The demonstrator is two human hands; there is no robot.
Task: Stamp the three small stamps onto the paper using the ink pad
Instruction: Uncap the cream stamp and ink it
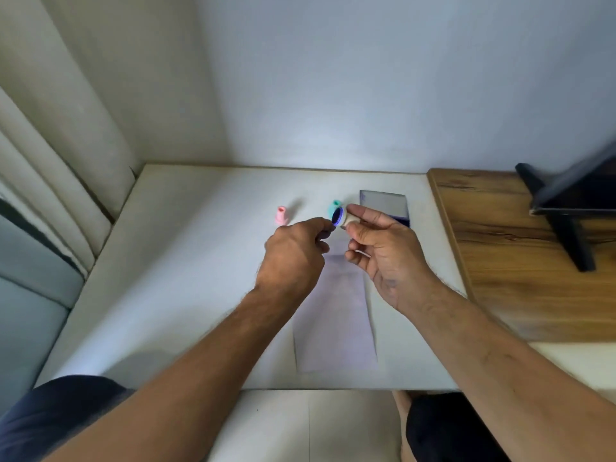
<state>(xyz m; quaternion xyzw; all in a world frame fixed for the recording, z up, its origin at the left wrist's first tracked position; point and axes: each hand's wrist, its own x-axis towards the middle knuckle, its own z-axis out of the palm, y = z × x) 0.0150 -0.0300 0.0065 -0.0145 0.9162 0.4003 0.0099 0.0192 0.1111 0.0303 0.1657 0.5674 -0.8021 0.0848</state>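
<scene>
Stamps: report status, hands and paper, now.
Right hand holds white stamp, inked face toward left hand, whose fingertips touch it. Pink stamp, teal stamp standing on table. Paper unobstructed.

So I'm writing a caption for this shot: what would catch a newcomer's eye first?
First, the two hands meeting above the middle of the white table: the right hand holds a small white stamp with its dark blue inked face turned sideways, and the left hand reaches its fingertips to it. Next come the pink stamp standing to the left, the teal stamp just behind the hands, and the paper lying below them.
</scene>
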